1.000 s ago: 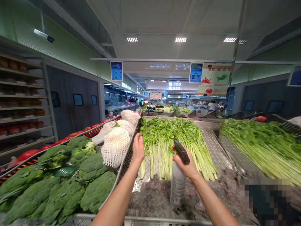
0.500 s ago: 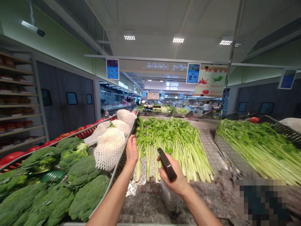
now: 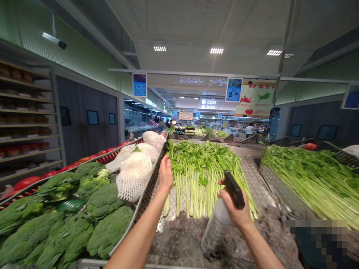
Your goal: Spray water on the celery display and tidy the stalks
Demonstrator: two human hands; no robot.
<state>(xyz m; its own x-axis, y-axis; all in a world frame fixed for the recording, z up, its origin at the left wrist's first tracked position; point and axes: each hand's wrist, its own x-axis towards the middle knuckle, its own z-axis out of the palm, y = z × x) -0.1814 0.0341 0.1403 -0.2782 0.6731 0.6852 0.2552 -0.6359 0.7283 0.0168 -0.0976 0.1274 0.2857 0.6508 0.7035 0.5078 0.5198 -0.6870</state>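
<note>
My right hand (image 3: 237, 211) grips a clear spray bottle (image 3: 215, 229) with a black trigger head, tilted so the nozzle points toward the celery. My left hand (image 3: 166, 175) rests with fingers curled on the rim of the black divider basket (image 3: 146, 196), beside the left edge of a pile of green celery stalks (image 3: 204, 172) lying on a ribbed metal tray (image 3: 251, 173). Both forearms reach forward from the bottom of the view.
Broccoli heads (image 3: 84, 209) fill the bin at left, with net-wrapped white produce (image 3: 134, 173) behind them and tomatoes (image 3: 92, 157) further left. Another bed of greens (image 3: 311, 175) lies at right. A grey damp cloth (image 3: 182, 239) covers the tray front. Shelves stand at far left; people move in the distance.
My right hand has swung the spray bottle to the right and tilted it more. My left hand stays on the basket rim. The view has shifted slightly.
</note>
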